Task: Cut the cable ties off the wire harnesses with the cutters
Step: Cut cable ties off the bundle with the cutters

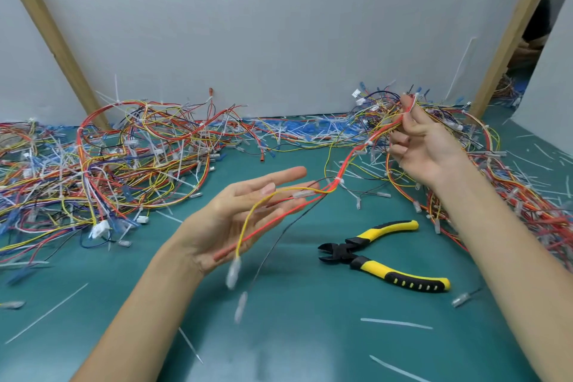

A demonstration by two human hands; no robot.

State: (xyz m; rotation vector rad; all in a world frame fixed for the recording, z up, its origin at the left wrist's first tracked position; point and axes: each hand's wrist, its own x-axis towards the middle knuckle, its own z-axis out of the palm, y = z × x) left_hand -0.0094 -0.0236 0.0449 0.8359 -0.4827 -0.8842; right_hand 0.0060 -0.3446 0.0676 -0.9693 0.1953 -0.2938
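Your right hand (424, 146) pinches a wire harness (356, 158) aloft; your left hand (245, 214) lies flat-fingered beneath its trailing leads (cutters (379, 254) rest on the mat (310, 335), untouched).

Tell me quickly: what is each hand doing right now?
Left hand: open, fingers straight, the wire harness passing over them.
Right hand: fingers pinch the same harness higher up.
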